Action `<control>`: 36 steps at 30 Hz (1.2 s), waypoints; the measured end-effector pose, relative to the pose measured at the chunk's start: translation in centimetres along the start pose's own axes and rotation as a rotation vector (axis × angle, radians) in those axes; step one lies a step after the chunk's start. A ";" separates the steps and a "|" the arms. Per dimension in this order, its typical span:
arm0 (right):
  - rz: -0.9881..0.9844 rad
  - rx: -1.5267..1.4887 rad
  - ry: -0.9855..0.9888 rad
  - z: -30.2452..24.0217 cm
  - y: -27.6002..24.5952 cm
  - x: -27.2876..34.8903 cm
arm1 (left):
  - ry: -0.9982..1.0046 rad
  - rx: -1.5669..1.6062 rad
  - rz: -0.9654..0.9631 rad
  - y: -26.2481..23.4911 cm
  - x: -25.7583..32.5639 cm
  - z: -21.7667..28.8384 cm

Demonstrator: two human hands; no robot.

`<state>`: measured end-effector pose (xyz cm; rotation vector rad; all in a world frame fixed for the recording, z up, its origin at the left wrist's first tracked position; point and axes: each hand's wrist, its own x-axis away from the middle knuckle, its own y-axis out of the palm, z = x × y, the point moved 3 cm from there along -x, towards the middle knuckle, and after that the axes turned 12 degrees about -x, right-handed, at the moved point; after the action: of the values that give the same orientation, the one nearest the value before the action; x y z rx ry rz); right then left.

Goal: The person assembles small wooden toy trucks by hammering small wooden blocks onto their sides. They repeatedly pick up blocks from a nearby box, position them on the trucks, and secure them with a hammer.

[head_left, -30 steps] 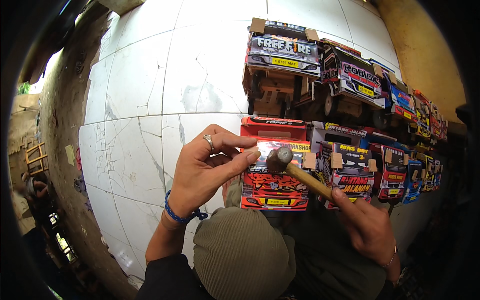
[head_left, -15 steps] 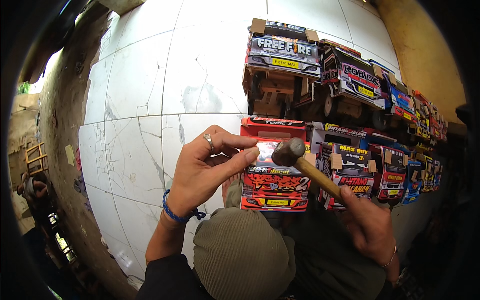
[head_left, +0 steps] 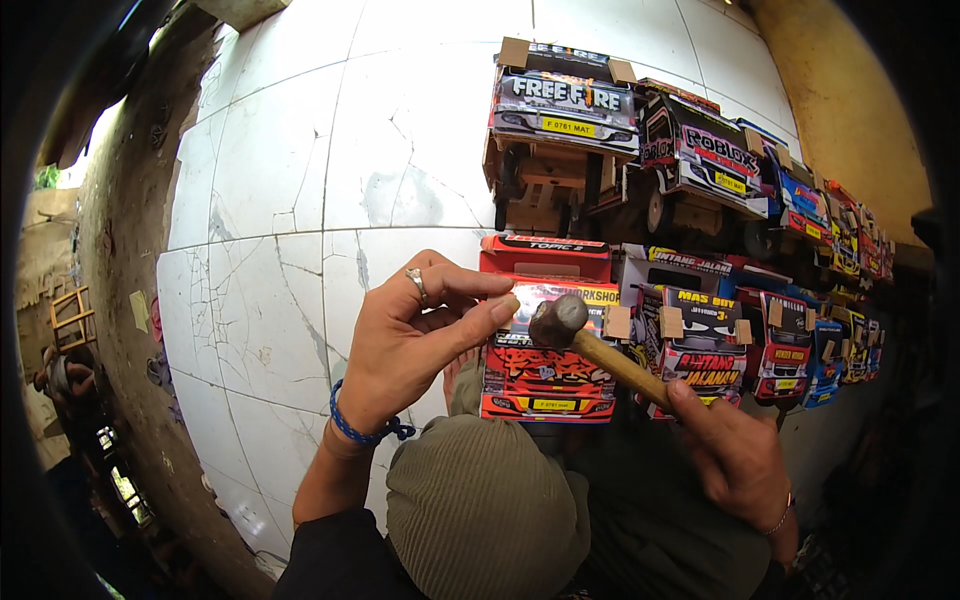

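In front of me a red toy truck [head_left: 549,374] with printed panels faces up toward me. A small brown tab [head_left: 617,322] sits at the right of its windscreen. My left hand [head_left: 415,325], wearing a ring and a blue cord bracelet, has thumb and forefinger pinched at the windscreen's left edge; whatever lies between the fingertips is too small or hidden to tell. My right hand [head_left: 735,450] grips the wooden handle of a hammer [head_left: 625,367]. Its metal head is over the windscreen, just right of my left fingertips.
Several printed toy trucks [head_left: 565,105] stand in two rows to the right, running back along a yellowish wall [head_left: 835,90]. Cracked white tiles [head_left: 270,170] cover the floor. Ribbed olive cloth [head_left: 485,500] bulges up close below. A person [head_left: 72,375] is at the far left.
The hammer head has moved a little left and down, uncovering more of the windscreen's right side and the brown tab. My left hand stays in place.
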<state>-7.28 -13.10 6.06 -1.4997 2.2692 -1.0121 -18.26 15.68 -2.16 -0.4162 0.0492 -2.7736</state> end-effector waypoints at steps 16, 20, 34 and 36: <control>0.037 0.029 -0.056 0.0 0.3 0.9 | -0.014 -0.014 -0.006 0.0 -0.1 0.2; -0.129 0.065 -0.014 0.2 0.7 0.9 | -0.032 0.027 0.001 0.1 -0.1 0.2; 0.167 -0.082 -0.100 0.8 -1.0 2.4 | -0.025 -0.009 -0.010 0.2 -0.2 0.5; 0.389 -0.182 -0.131 1.4 -1.5 3.8 | -0.039 -0.025 -0.008 0.2 -0.3 0.4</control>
<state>-7.14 -17.39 6.62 -1.0796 2.4746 -0.5940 -17.81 15.57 -1.83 -0.4779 0.0727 -2.7744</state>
